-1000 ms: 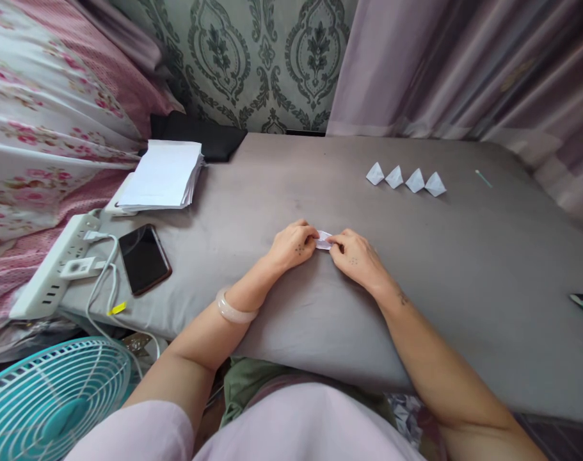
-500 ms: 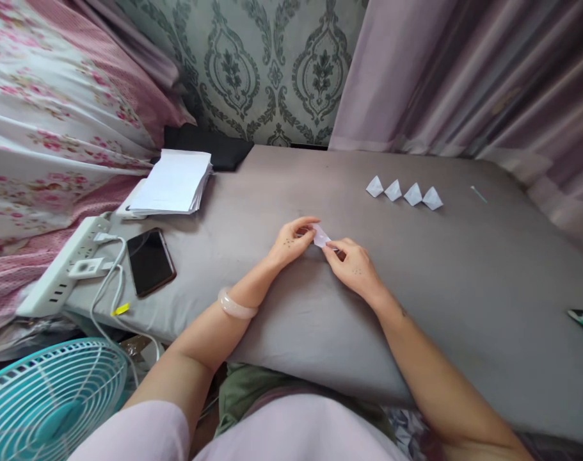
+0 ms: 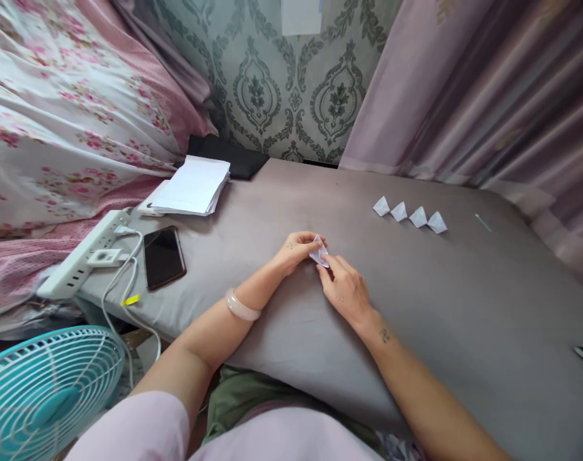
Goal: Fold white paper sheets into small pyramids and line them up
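A small folded white paper (image 3: 319,253) is held between my two hands above the grey-covered surface (image 3: 291,326). My left hand (image 3: 299,250) grips its upper left side, thumb on top and fingers behind. With thumb and fingertips, my right hand (image 3: 343,285) pinches the paper's lower right part. Farther back on the right, several folded white paper pieces (image 3: 418,217) with pointed tops stand in a slanting row, apart from my hands.
On the left lie a stack of white paper (image 3: 195,184), a black phone (image 3: 164,257) and a white power strip (image 3: 87,253) with cables. A turquoise fan (image 3: 55,397) stands at lower left. A thin stick (image 3: 483,222) lies at far right.
The paper between my hands has turned and now shows a broader, pointed face. My right hand has rotated, its fingers moving onto the paper. The whole view has shifted slightly.
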`<state>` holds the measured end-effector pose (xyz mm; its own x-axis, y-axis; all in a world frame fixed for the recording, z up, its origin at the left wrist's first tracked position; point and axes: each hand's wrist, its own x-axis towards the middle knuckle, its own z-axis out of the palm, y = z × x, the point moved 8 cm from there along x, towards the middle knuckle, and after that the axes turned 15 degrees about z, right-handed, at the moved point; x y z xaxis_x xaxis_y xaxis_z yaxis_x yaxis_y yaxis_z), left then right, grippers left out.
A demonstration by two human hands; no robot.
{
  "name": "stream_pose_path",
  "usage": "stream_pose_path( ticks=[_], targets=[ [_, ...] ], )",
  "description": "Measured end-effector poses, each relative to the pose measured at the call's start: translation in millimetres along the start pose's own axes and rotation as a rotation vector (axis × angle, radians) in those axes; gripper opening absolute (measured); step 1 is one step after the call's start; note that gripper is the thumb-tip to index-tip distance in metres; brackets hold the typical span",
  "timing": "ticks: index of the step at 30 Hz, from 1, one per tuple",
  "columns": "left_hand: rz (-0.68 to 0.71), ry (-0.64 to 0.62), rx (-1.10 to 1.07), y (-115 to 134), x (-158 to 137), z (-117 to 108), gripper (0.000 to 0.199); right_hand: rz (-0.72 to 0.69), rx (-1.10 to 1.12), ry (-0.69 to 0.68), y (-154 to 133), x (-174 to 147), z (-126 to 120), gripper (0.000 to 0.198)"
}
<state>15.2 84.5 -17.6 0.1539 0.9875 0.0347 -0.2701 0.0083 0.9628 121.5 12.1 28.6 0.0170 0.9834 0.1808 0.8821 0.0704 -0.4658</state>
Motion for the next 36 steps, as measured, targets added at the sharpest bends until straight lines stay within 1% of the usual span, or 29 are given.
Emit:
stream_pose_path(
  ticks=[3, 6, 10, 13, 20, 25, 27, 29, 32, 34, 36],
  targets=[
    [0.009, -0.004, -0.026, 2, 1, -2, 0.017, -0.013, -0.036, 0.059, -1, -1, -1, 0.029],
    [0.053, 0.009, -0.034, 4, 3, -3, 0.017, -0.057, -0.083, 0.094, -5, -3, -3, 0.029],
    [0.12, 0.031, -0.031, 5, 5, -2, 0.013, -0.125, -0.14, 0.078, -13, -7, -1, 0.03],
    [0.129, 0.064, 0.004, 2, 6, -4, 0.01, -0.144, -0.17, 0.052, -17, -8, 3, 0.031],
    [0.102, 0.14, 0.147, -5, 8, -14, 0.009, -0.102, -0.115, 0.033, -12, -5, 9, 0.028],
    [0.112, 0.168, 0.178, 0, 9, -19, 0.009, -0.061, -0.048, 0.025, -9, -2, 10, 0.027],
    [0.12, 0.152, 0.187, 3, 9, -18, 0.009, -0.043, -0.019, 0.024, -8, -2, 10, 0.026],
    [0.105, 0.112, 0.189, 5, 8, -16, 0.009, -0.022, -0.001, 0.027, -6, -1, 8, 0.026],
    [0.014, 0.057, 0.146, 1, 5, -11, 0.009, 0.002, -0.002, 0.045, -3, -1, 6, 0.026],
    [-0.032, 0.052, 0.096, -2, 3, -8, 0.008, 0.004, -0.003, 0.048, -2, -1, 5, 0.027],
    [-0.036, 0.062, 0.066, -2, 2, -8, 0.008, -0.005, -0.001, 0.042, -2, -1, 5, 0.026]
  ],
)
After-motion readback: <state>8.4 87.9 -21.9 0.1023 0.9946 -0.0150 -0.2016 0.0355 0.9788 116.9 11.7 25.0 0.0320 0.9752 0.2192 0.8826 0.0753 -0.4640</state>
